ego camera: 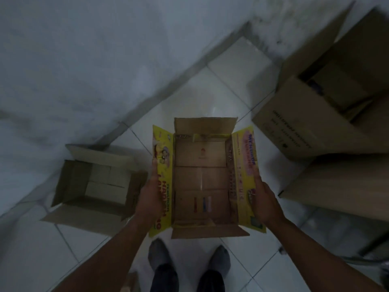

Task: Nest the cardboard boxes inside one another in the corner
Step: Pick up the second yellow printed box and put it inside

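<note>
I hold an open cardboard box with yellow printed flaps (202,178) in front of me, above the tiled floor. My left hand (150,197) grips its left yellow flap and my right hand (266,202) grips its right one. The box is empty and its flaps spread outward. A plain brown open box (69,182) sits on the floor at the left against the wall. A large brown box (299,114) with open flaps stands at the upper right near the room corner, with something dark inside it.
Grey walls meet at a corner (246,28) at the top. A flat cardboard piece or box (336,182) lies at the right below the large box. My two feet (189,258) stand on white floor tiles (210,95) just under the held box.
</note>
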